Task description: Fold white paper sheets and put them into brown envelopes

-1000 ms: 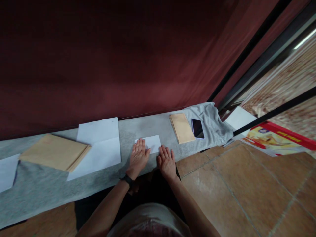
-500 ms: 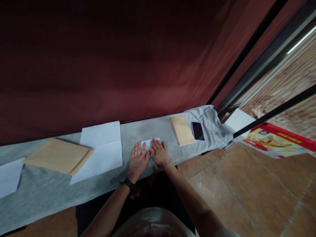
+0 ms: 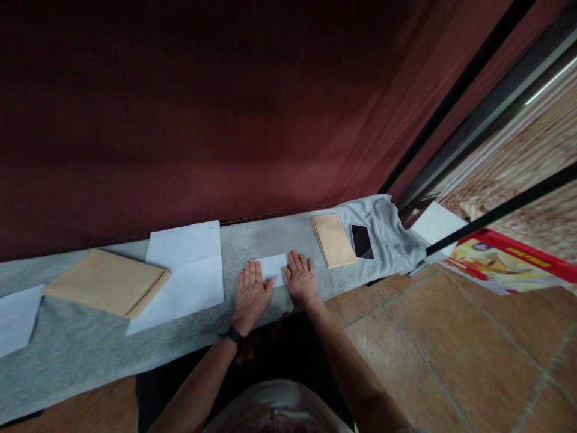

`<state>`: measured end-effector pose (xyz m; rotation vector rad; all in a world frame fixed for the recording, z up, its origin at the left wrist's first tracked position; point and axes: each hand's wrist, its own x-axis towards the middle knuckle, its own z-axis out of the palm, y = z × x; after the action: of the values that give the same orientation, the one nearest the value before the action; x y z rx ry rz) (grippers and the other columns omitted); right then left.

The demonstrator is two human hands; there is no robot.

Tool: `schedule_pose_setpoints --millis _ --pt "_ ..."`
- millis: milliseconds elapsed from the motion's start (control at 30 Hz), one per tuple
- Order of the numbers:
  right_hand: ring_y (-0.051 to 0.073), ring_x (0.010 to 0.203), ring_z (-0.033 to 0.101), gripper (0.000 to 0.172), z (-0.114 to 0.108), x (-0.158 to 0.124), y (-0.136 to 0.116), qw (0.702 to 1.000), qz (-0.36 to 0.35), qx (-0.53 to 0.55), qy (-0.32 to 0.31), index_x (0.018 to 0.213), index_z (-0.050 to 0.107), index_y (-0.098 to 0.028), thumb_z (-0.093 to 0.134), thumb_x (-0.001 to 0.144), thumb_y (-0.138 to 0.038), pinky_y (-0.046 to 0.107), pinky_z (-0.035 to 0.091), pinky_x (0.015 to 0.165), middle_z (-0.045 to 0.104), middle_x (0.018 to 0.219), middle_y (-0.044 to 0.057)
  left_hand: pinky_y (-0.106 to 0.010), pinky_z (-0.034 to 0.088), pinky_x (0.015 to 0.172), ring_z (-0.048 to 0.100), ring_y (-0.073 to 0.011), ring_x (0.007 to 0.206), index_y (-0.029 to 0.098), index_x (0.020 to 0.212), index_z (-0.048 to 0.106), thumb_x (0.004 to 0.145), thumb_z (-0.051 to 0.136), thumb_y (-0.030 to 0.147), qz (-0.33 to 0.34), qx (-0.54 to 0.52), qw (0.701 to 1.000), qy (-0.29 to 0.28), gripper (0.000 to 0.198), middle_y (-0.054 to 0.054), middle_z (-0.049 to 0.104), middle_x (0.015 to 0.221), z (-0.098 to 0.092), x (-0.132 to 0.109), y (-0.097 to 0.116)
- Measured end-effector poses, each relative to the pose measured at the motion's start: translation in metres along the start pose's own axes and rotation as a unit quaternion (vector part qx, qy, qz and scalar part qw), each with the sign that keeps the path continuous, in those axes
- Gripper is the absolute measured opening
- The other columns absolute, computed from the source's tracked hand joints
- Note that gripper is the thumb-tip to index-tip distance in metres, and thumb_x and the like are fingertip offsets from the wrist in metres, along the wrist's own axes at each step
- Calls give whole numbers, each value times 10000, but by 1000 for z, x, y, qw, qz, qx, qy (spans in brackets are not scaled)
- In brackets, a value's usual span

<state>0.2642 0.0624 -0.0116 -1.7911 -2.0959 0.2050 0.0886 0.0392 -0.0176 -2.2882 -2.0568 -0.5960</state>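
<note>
A small folded sheet of white paper (image 3: 274,269) lies flat on the grey cloth between my hands. My left hand (image 3: 251,293) rests palm down over its left end, fingers stretched out. On the opposite end lies my right hand (image 3: 301,278), also flat with its fingers extended. Part of the paper's two ends is hidden under the hands. A short stack of brown envelopes (image 3: 334,240) sits to the right of my right hand. Left of my left hand is a larger white sheet (image 3: 198,282) with a crease across it.
More brown envelopes (image 3: 106,282) overlap the creased sheet, and other white paper (image 3: 18,319) lies at far left. A phone (image 3: 362,242) rests by the bunched end of the grey cloth (image 3: 387,234). Beyond stand a black pole (image 3: 455,99) and a red printed box (image 3: 509,261).
My hands have slid apart along the folded paper, my right hand moving to the right, so more of its middle shows. The envelopes and phone have stayed in place.
</note>
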Motion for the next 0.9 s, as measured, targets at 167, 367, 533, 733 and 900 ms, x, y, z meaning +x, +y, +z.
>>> schedule_pose_setpoints --millis 167,367,533,733,900 --pt "311 1481 336 533 -3 -1 -4 1000 4 -5 -10 1556 375 -167 337 1069 -381 552 145 1227 373 1607 86 -564 229 1218 293 -371 1503 -56 1504 352 998 351 430 -31 1 999 17 701 -304 350 1570 -4 -1 -1" --pt "313 1490 314 535 -9 -2 -7 1000 -1 -10 -16 1555 374 -147 320 1066 -358 557 146 1222 370 1609 101 -542 241 1231 231 -308 1534 43 1553 322 1017 313 336 29 -53 998 -19 611 -213 312 1620 -1 10 27" --pt "313 1507 269 554 -10 -5 -2 998 -36 -38 -30 1571 350 -195 389 1022 -258 543 127 1224 326 1632 90 -477 236 1247 258 -263 1529 36 1555 313 1040 270 367 88 -69 986 -122 614 -189 344 1613 7 21 61" --pt "290 1508 272 514 -12 -3 -6 998 -11 -36 -43 1557 377 -176 310 1061 -291 526 99 1229 334 1628 83 -440 199 1262 219 -248 1542 53 1564 309 1041 253 453 66 -21 988 -135 661 -162 307 1635 4 25 51" --pt "279 1499 296 516 -11 -2 -10 999 10 -23 -32 1554 379 -157 322 1062 -302 507 87 1235 351 1619 80 -444 208 1258 225 -262 1539 24 1545 341 1033 246 481 39 9 994 -106 692 -175 301 1630 6 23 30"
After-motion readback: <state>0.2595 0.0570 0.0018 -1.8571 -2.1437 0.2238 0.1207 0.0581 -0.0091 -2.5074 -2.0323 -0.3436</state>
